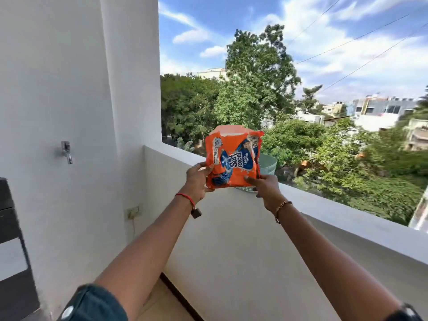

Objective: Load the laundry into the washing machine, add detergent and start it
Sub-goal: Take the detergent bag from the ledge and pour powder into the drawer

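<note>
The orange detergent packet (234,158) bears the brand "Surf excel" in white on a blue splash, with "Quick wash" beside it; the lettering runs sideways. Smaller print near its left edge is unreadable.

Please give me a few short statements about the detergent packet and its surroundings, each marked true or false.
1. Both hands, the left hand and right hand, hold the orange detergent packet. True.
2. The packet's top is sealed. False: it is torn open.
3. A green basket sits on the balcony ledge behind the packet. True.
4. The tap on the wall is running. False: no water shows.
5. The left wrist is bare. False: it wears a red thread.
</note>
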`<state>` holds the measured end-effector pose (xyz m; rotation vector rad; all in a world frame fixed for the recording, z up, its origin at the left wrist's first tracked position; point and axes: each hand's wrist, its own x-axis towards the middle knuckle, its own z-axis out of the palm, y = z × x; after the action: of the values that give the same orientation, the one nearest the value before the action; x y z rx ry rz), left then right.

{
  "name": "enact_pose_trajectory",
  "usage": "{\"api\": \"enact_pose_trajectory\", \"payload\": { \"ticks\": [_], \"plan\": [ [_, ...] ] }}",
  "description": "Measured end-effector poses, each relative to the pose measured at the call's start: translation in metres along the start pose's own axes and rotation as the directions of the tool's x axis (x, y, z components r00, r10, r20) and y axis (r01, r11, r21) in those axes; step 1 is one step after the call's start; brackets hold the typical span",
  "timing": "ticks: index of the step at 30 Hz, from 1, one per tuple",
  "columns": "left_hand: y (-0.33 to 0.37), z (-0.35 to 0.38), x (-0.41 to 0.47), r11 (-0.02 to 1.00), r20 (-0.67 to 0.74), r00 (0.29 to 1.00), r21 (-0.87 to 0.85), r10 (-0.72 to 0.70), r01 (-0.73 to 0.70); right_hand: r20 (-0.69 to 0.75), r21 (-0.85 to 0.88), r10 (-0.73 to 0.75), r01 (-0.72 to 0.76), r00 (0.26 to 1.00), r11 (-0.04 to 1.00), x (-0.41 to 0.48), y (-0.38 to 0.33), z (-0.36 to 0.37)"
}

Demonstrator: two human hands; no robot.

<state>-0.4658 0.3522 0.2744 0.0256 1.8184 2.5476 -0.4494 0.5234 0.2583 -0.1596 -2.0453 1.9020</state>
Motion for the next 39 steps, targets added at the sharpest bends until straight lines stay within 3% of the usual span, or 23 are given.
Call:
{"api": "enact_pose_trajectory", "payload": {
  "ticks": [6,11,16,21,25,31,39],
  "plan": [
    [0.008,0.073,0.080,0.993,0.001,0.994,0.020,0.112,-0.112,-0.080,-0.244,-0.163,0.139,0.983,0.960,0.095,-0.007,-0.031],
    [-0.003,0.105,0.148,0.980,-0.068,0.978,0.048,0.196,-0.193,-0.080,-0.422,-0.163,0.114,0.983,0.899,0.162,0.007,-0.042],
    [-0.026,0.109,0.190,0.975,-0.140,0.980,0.187,0.144,-0.117,0.034,-0.560,-0.094,0.097,0.995,0.823,0.187,0.022,-0.045],
    [-0.041,0.103,0.207,0.947,-0.201,0.970,0.313,0.138,-0.070,0.024,-0.637,-0.142,0.125,0.990,0.761,0.201,0.037,-0.038],
    [-0.036,0.098,0.206,0.919,-0.229,0.958,0.388,0.172,-0.072,0.001,-0.623,-0.105,0.083,0.994,0.778,0.203,0.037,-0.035],
    [-0.030,0.077,0.186,0.948,-0.240,0.964,0.316,0.111,-0.030,-0.110,-0.589,-0.144,0.052,0.983,0.806,0.174,0.019,-0.029],
    [-0.013,0.019,0.111,0.983,-0.203,0.974,0.172,0.101,-0.066,-0.109,-0.539,-0.402,0.286,0.909,0.792,0.096,-0.004,0.026]
  ]
}}
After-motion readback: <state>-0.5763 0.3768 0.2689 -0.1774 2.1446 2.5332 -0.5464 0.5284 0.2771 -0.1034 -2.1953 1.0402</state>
